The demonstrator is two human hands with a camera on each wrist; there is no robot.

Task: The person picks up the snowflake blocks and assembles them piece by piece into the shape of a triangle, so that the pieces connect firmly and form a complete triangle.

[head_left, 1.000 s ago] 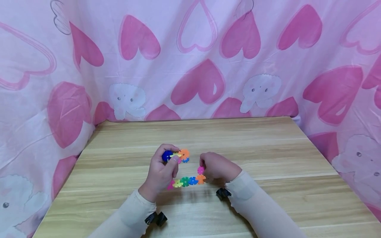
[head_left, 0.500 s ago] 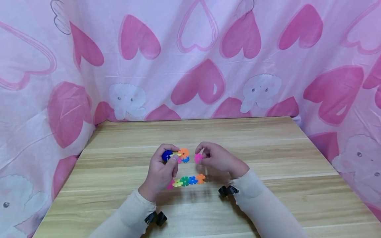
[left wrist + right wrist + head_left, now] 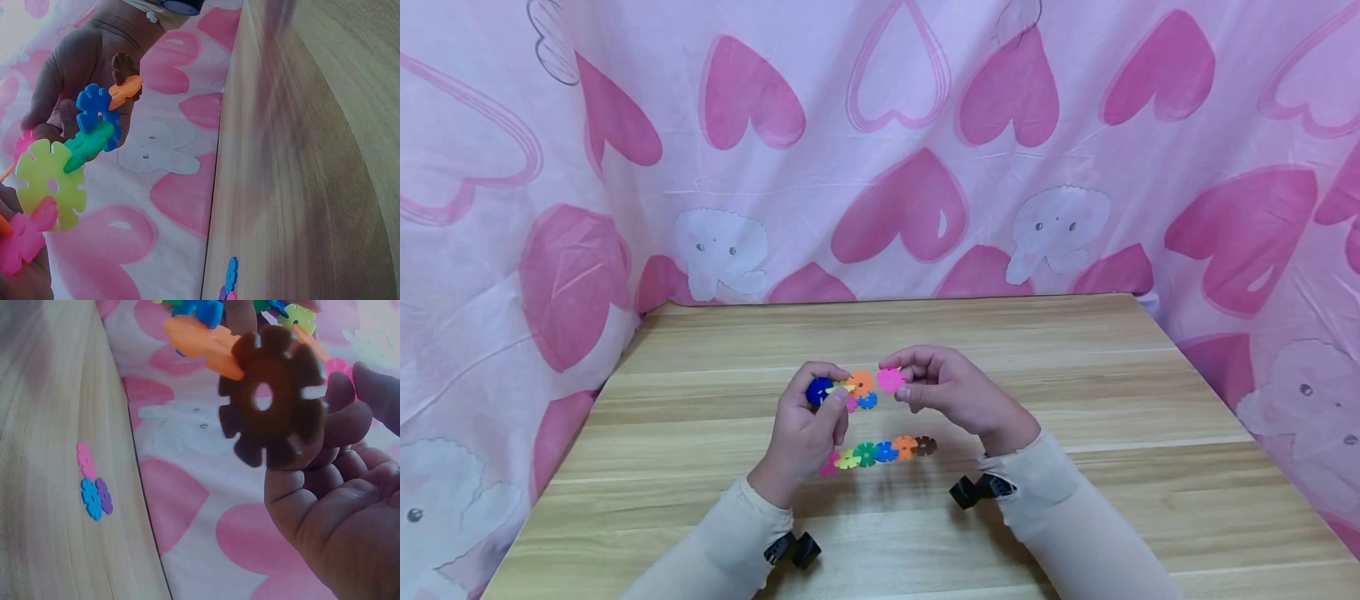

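Note:
Notched plastic snowflake discs are slotted into a chain, which my left hand (image 3: 805, 429) grips in the head view. A dark blue disc (image 3: 819, 392), a yellow disc and an orange disc (image 3: 861, 385) show around those fingers. Below, the chain runs right through yellow, a green disc (image 3: 866, 454), blue and orange to a brown disc (image 3: 927, 446) at its end. My right hand (image 3: 962, 396) pinches a loose pink disc (image 3: 891, 380) between thumb and fingers, just right of the orange disc. In the right wrist view the brown disc (image 3: 300, 369) partly covers the right hand's fingers.
On the wooden table (image 3: 1037, 350) lie a pink disc (image 3: 85, 460), a light blue disc (image 3: 91, 500) and a purple disc (image 3: 106, 499), close together. A pink heart-print cloth (image 3: 895, 208) hangs behind the table and along both sides.
My right hand has risen and moved left with the pink disc, from above the chain's brown end to beside the orange disc. The left hand has barely moved.

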